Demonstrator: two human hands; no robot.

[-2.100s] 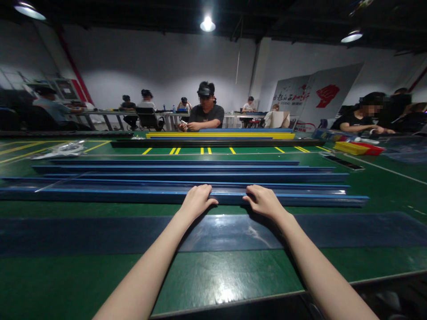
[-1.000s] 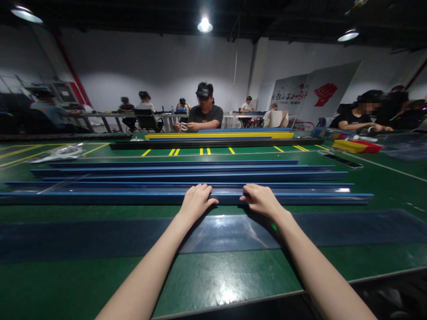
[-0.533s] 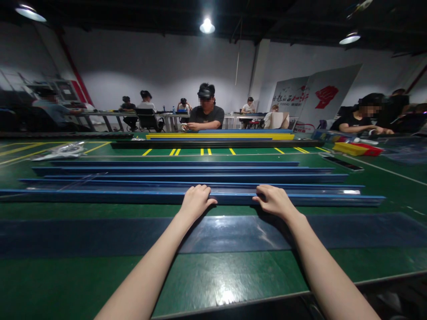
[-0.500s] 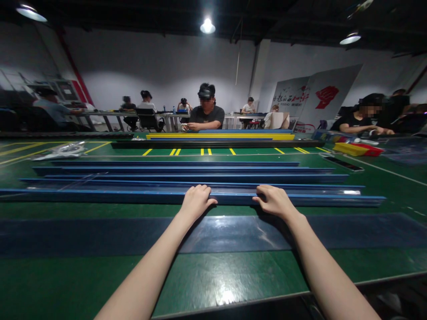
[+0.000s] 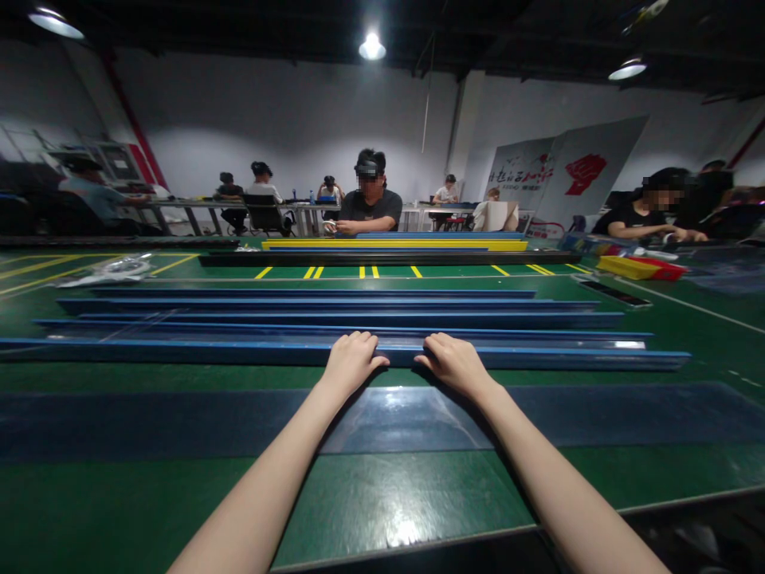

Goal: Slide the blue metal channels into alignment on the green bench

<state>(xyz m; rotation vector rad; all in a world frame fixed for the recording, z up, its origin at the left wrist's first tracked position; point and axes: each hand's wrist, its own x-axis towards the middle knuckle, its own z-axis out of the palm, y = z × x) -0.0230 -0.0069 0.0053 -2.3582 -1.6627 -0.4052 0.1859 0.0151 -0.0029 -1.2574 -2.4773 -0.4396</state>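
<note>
A long blue plastic channel (image 5: 555, 360) lies crosswise on the green table (image 5: 358, 494). My left hand (image 5: 354, 357) is closed over its near wall, thumb on the front face and fingers curled over the top edge. Close by on the right, my right hand (image 5: 457, 360) pinches the same wall in the same way. Inside the channel the fingertips of both hands are hidden. Nearer to me, under my forearms, a flat transparent plastic strip (image 5: 406, 422) stretches across the table.
Beyond the channel lie several more blue channels (image 5: 358, 305), then a black one (image 5: 382, 259) and a yellow one (image 5: 508, 245). A phone (image 5: 615, 292) and a yellow and red tray (image 5: 639, 268) are at right, plastic wrapping (image 5: 113, 269) at left. A person (image 5: 370, 209) sits opposite.
My right hand has slid left along the channel's near wall, closer to my left hand. The left hand and the channel have stayed in place.
</note>
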